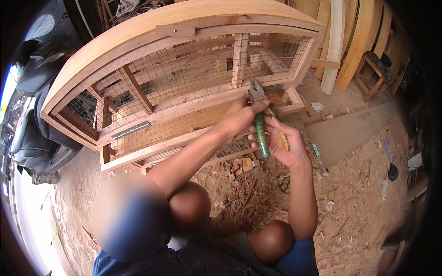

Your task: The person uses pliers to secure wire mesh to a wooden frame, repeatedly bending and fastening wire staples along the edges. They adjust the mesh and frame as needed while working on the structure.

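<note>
At the bottom of the frame the person crouches, knees drawn up, both forearms reaching toward the centre. The right hand (282, 142), right of centre, is curled around the two handles of a pair of green- and yellow-handled steel pliers (260, 120), holding them upright. The left hand (239, 116) is closed over the top of the pliers just below the grey head, which sits at the lower rail of a large pale wooden cage with wire-mesh panels (184, 69) lying across the upper half of the frame. Whether the pliers' nose grips wire or a nail I cannot tell.

The fingers sit very near the pivot, so I judge a slip off the mesh could pinch them or throw the tool back toward the knees; a cut wire end could also scratch the left hand.

The cage appears to hold only its own wooden partitions. Wood scraps and shavings (244, 184) litter the earthen floor (359, 184) below it. Farther back, curved wooden planks (354, 37) lean at upper right, and a dark parked scooter (32, 138) stands at the left edge.
</note>
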The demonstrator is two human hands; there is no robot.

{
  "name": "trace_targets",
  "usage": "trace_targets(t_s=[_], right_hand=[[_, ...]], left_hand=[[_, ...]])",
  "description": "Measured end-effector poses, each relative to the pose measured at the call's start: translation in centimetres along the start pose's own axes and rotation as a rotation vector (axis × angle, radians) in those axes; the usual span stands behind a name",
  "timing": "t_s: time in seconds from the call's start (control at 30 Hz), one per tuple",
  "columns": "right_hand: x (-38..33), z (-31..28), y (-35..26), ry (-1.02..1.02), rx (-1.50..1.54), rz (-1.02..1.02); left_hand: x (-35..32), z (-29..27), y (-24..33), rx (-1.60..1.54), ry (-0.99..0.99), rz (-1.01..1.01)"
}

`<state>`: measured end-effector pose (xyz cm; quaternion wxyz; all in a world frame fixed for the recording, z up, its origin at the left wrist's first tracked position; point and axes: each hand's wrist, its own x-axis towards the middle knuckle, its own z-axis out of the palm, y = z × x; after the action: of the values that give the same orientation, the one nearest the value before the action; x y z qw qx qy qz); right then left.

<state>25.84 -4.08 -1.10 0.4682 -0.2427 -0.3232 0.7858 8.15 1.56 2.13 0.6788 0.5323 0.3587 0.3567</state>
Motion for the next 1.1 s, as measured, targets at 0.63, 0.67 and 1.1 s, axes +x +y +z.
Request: trace_targets(t_s=[0.63, 0.67, 1.1], right_hand=[[-1.3, 1.4, 1.6, 0.193, -0.093, 0.014], [-1.5, 1.4, 1.5, 0.137, -0.170, 0.007], [-0.6, 4.9, 2.2, -0.028, -0.274, -0.010]], left_hand=[[-1.5, -0.9, -1.3, 0.077, -0.101, 0.018], [-1.8, -1.1, -1.4, 0.114, -0.121, 0.004], [-5.9, -3.2, 0.8, 0.082, -0.004, 0.004]])
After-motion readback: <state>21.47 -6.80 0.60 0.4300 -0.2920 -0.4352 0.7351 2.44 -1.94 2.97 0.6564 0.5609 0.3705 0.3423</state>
